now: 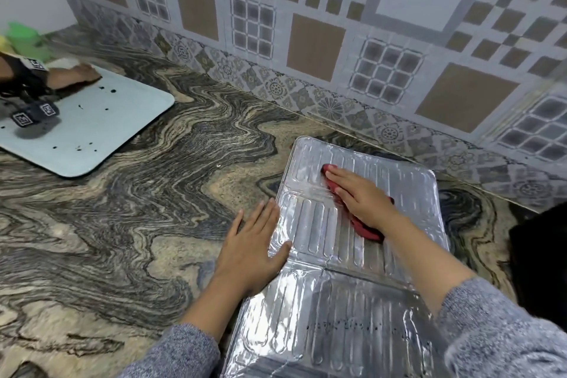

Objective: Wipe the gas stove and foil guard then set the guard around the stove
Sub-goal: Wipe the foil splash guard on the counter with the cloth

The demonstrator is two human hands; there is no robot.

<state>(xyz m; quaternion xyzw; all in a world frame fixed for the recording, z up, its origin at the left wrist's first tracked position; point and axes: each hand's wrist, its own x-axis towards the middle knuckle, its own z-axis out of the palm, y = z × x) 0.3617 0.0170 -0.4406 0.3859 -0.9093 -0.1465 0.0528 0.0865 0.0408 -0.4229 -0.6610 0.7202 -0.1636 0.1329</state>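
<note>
The silver foil guard (334,255) lies flat and unfolded on the marbled counter, running from the lower middle up to the right. My right hand (359,193) presses a red cloth (365,227) flat onto its upper panel, fingers pointing up-left. My left hand (254,242) lies palm-down with fingers spread on the guard's left edge, half on the counter. The gas stove is only a dark shape (540,258) at the right edge.
A pale blue tray (101,129) with dark specks sits at the far left, another person's hand (76,75) and a strapped device (33,113) over it. A green container (24,40) stands behind. The tiled wall (306,24) runs along the counter's back.
</note>
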